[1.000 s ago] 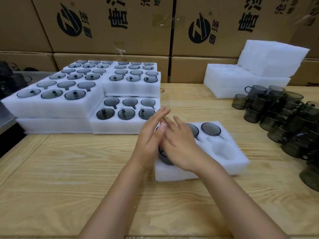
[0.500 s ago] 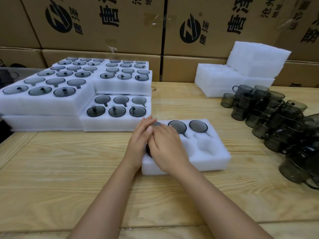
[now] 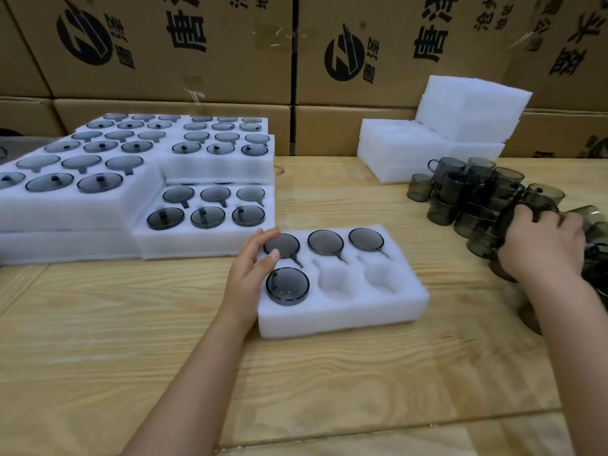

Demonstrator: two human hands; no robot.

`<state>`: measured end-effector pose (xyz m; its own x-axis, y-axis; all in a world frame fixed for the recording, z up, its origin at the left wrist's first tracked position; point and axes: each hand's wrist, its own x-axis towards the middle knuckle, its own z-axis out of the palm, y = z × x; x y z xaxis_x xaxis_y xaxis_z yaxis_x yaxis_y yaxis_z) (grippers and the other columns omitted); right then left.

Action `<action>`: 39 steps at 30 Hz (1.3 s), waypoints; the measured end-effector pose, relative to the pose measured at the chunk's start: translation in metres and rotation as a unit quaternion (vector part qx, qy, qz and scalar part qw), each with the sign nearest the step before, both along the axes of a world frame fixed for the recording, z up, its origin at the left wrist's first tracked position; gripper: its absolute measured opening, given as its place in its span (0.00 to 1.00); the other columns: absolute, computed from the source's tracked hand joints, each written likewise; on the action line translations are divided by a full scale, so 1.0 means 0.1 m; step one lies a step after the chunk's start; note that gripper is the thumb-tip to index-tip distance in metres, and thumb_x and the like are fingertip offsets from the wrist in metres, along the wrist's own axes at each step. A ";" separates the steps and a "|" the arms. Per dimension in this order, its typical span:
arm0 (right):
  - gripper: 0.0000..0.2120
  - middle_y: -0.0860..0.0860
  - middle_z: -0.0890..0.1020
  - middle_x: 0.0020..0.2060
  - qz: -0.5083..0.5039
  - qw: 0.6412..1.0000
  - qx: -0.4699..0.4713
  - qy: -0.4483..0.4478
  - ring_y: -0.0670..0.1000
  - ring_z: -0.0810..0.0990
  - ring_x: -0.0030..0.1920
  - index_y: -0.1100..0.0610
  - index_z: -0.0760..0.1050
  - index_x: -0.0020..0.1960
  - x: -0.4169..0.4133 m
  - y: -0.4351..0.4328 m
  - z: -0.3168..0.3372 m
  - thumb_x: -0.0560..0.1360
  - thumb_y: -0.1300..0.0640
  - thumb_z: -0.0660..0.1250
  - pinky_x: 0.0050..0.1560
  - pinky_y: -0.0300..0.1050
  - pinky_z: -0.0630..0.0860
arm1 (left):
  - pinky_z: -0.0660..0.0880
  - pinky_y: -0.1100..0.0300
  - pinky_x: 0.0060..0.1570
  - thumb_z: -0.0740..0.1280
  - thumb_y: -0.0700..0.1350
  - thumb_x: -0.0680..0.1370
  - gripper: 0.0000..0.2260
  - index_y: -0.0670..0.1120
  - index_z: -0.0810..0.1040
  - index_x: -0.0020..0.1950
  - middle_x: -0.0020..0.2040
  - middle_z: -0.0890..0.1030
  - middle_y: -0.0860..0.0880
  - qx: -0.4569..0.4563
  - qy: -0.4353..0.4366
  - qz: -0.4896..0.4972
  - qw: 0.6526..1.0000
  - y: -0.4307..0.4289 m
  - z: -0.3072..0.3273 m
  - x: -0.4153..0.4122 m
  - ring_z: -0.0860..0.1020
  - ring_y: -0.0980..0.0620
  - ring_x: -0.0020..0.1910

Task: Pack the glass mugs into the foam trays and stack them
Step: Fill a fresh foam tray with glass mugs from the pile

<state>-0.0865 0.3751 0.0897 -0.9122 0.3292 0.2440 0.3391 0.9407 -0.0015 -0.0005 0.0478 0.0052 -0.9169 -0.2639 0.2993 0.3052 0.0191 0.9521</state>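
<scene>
A white foam tray (image 3: 342, 312) lies in the middle of the wooden table. Smoky glass mugs fill its three far pockets, and a further mug (image 3: 287, 286) sits in the near left pocket; two near pockets (image 3: 358, 281) hold nothing. My left hand (image 3: 251, 271) rests on the tray's left edge with relaxed fingers touching the foam. My right hand (image 3: 543, 246) is far to the right, its fingers curled round a mug in the pile of loose mugs (image 3: 487, 199).
Filled foam trays (image 3: 98, 189) are stacked at the left, with one low filled tray (image 3: 204, 238) just beyond my left hand. Unfilled foam trays (image 3: 437, 139) are piled at the back right. Printed cardboard boxes (image 3: 296, 51) wall off the back.
Both hands were together over the tray's near left pocket, seating a mug. The right hand has moved right to the loose mugs; the left hand slid to the tray's left edge.
</scene>
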 end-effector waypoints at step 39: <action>0.16 0.49 0.84 0.45 0.476 0.800 -0.335 0.142 0.51 0.78 0.47 0.55 0.79 0.55 0.78 -1.92 -0.05 0.71 0.67 0.65 0.54 0.49 0.71 | 0.68 0.73 0.52 0.70 0.47 0.64 0.28 0.63 0.68 0.62 0.54 0.78 0.64 -0.216 0.067 0.039 0.973 0.21 0.34 0.15 0.76 0.66 0.54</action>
